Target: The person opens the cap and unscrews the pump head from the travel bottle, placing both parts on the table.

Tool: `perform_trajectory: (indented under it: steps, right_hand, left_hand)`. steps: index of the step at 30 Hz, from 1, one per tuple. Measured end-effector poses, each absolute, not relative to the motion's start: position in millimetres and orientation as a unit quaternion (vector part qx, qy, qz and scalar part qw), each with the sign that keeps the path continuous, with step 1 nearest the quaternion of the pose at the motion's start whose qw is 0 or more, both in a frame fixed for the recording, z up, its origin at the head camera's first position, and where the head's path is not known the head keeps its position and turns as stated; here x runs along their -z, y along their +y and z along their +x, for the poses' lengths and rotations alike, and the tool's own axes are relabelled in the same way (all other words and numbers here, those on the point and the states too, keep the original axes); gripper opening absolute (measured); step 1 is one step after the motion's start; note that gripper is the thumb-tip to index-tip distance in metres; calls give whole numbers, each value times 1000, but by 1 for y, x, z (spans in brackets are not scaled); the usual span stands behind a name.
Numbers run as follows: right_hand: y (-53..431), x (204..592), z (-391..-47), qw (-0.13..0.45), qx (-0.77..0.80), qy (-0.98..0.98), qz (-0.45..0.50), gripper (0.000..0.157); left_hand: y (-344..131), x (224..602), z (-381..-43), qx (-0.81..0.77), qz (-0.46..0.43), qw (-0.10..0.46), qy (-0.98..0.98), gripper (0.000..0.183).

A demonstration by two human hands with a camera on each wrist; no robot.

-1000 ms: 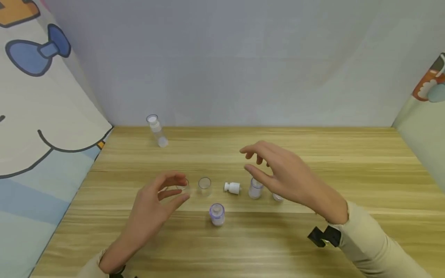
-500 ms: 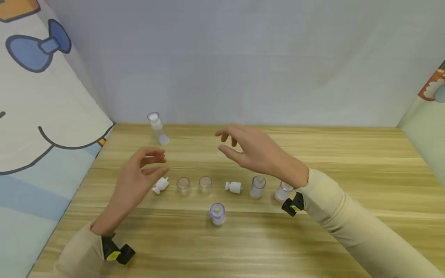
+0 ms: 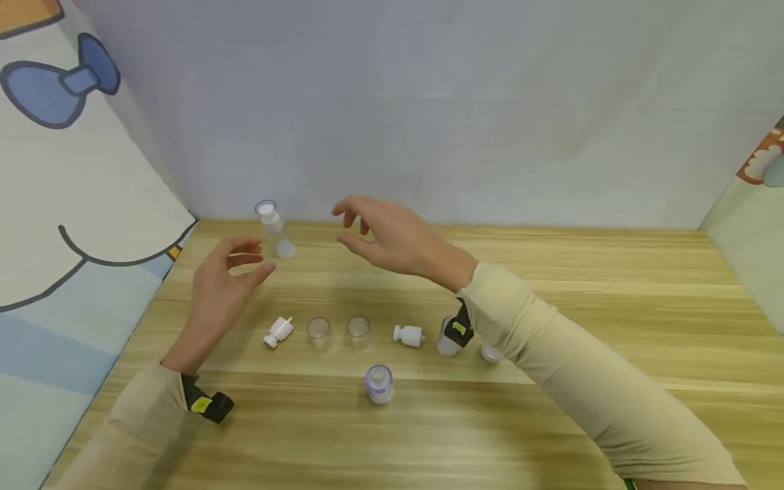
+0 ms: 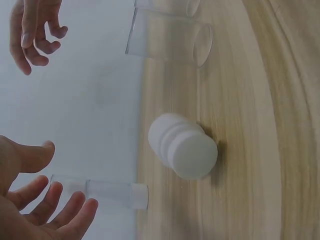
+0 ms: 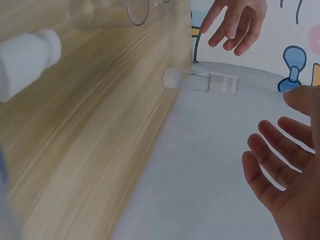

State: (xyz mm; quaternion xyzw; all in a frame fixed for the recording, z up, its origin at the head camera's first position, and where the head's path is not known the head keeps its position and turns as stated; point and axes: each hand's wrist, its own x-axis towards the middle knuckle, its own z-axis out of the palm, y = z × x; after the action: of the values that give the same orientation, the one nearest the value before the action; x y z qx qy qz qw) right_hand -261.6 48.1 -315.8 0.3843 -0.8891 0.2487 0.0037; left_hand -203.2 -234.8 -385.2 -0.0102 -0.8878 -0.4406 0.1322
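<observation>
A clear bottle [image 3: 277,231] with a white pump top stands upright at the back left of the table. My left hand [image 3: 223,282] hovers just left of it, fingers loosely bent and holding nothing. To the bottle's right my right hand [image 3: 392,235] hangs in the air, its thumb and fingers [image 5: 270,175] apart around nothing. Below the left hand a white pump head [image 3: 280,331] lies on its side. Two clear cups [image 3: 318,332] stand beside it, the nearer one also large in the left wrist view.
Another white pump head [image 3: 408,335] lies mid-table. A purple-rimmed small bottle [image 3: 380,385] stands closer to me. Right of it are a clear-walled container [image 3: 448,344], partly covered by the wrist camera [image 3: 459,327], and another container [image 3: 491,353] half behind the sleeve. A pale wall [image 3: 429,116] rises behind.
Both hands have moved left and toward the back, nearer the standing bottle. The pump head and cup that the left hand partly covered now show. The objects on the table stay put.
</observation>
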Motion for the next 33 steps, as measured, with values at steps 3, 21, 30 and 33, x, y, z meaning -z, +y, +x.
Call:
perform_trajectory:
  steps: [3,21,30,33]
  right_hand:
    - [38,315,-269,-3,-252,-888,383,41]
    - [-4,327,-301,-19,-293,-884,363,42]
    - [-30,336,-308,-43,-341,-868,358,45]
    - [-41,337,-309,-53,-343,-865,363,49]
  left_hand:
    - [-240,388,-207,433,4,135,-891,50]
    - [-252,415,-237,470,35,106,-875,57]
    - [-257,421,-245,475,40,84,-875,62]
    - [-258,422,-248,477,43,75,-875,64]
